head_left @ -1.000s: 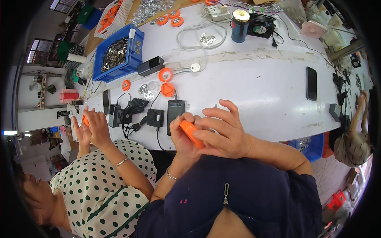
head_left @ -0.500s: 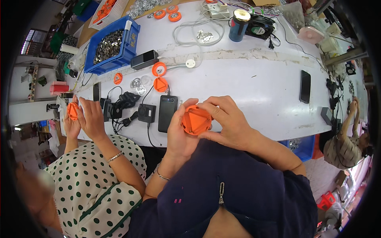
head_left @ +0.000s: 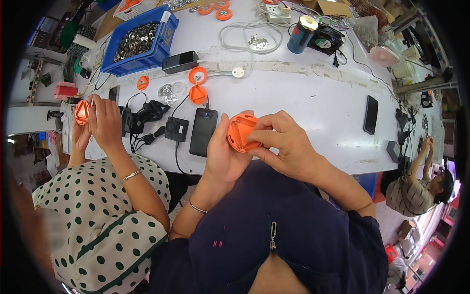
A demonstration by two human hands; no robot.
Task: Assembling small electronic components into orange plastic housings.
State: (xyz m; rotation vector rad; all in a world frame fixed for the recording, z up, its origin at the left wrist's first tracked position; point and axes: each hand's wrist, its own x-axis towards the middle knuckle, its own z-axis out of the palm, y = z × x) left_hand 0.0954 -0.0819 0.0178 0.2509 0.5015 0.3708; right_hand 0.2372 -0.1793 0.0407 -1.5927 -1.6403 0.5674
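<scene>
A round orange plastic housing (head_left: 238, 131) with a raised triangular frame inside is tilted up in front of my chest. My left hand (head_left: 220, 154) cradles it from below and the left, its fingers mostly hidden behind it. The thumb and bent fingers of my right hand (head_left: 285, 140) are closed at the housing's right side, with fingertips reaching into its recess. Whether they pinch a small part there is hidden. On the table, another orange housing (head_left: 198, 94) lies beside an orange ring-like piece (head_left: 198, 75), near several clear discs (head_left: 169, 94).
A black power bank (head_left: 203, 131), a small black box (head_left: 176, 128) and tangled cables lie left of my hands. At left, a co-worker's hands (head_left: 106, 125) hold a similar orange piece. Farther off stand a blue crate (head_left: 142, 61) of metal parts and a canister (head_left: 301, 35). A phone (head_left: 371, 114) lies right.
My right fingers have moved from the housing's rim in over its recess. The housing has tilted, its open face turning more to the right. The whole view has shifted slightly.
</scene>
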